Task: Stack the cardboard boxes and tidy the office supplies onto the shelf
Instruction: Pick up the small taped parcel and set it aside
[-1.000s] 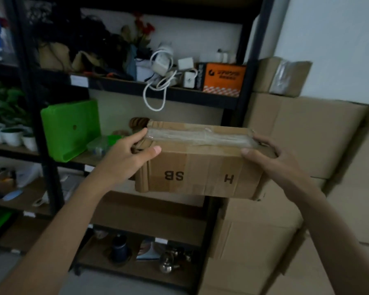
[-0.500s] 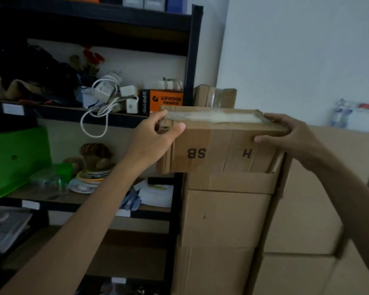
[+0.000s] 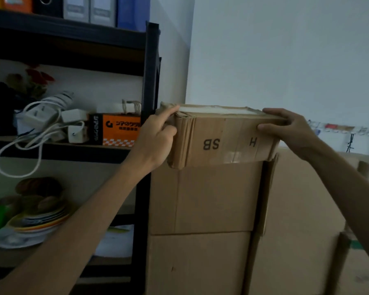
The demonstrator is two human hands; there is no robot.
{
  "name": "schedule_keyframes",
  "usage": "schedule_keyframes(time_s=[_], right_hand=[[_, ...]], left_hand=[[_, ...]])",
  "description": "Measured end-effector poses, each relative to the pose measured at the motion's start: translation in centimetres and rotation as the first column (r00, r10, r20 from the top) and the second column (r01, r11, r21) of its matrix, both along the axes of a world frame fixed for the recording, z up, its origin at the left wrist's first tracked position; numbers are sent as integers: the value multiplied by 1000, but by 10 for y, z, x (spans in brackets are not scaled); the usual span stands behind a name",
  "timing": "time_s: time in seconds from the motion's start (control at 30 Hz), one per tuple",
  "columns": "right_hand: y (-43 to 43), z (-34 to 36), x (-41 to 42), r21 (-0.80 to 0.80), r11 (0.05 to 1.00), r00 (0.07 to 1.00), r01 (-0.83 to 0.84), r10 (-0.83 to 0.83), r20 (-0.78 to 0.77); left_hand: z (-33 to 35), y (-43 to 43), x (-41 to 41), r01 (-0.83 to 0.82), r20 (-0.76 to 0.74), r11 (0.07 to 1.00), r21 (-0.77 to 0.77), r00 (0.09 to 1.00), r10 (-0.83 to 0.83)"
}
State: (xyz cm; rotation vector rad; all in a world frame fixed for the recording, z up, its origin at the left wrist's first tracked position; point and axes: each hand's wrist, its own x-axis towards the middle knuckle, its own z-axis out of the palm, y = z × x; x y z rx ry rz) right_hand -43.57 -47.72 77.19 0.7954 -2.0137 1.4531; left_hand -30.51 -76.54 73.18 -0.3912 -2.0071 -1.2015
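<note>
A small taped cardboard box (image 3: 219,141), printed upside down with "SB" and "H", sits at the top of a tall stack of larger cardboard boxes (image 3: 207,201). My left hand (image 3: 156,137) grips its left end, fingers over the top edge and thumb on the front. On the right end, my right hand (image 3: 285,128) holds the top corner with the thumb pressed on the front face. Whether the box's underside fully rests on the stack is hard to tell.
A black metal shelf unit (image 3: 150,81) stands just left of the stack. It holds an orange box (image 3: 119,129), white adapters with cables (image 3: 41,120), stacked plates (image 3: 34,222) and binders (image 3: 90,9) on top. More cardboard boxes (image 3: 303,209) fill the right side below a white wall.
Both hands have carried the small box up and to the right, from in front of the shelf to the top of the tall stack. The view has risen with it.
</note>
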Motion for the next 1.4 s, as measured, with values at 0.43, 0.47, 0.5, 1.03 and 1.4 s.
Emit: schedule_keyframes(time_s=[0.43,0.47,0.5,1.03,1.4], right_hand=[[8,0,-109,102,992,996,-74,79,-46],[6,-1,-117,93,993,996,-73,78,-47],[5,-2,-123,81,994,996,-70,75,-56],[-35,-19,-160,-19,903,894,-428,427,135],[-52,-24,-213,-21,926,924,-378,379,55]], left_hand=[[12,56,-68,-398,-167,910,-116,911,377],[14,62,-72,-441,-188,888,-130,890,415],[16,69,-76,-494,-214,856,-152,862,460],[9,126,-205,-797,-390,333,-503,554,736],[7,106,-241,-745,-399,302,-594,599,694]])
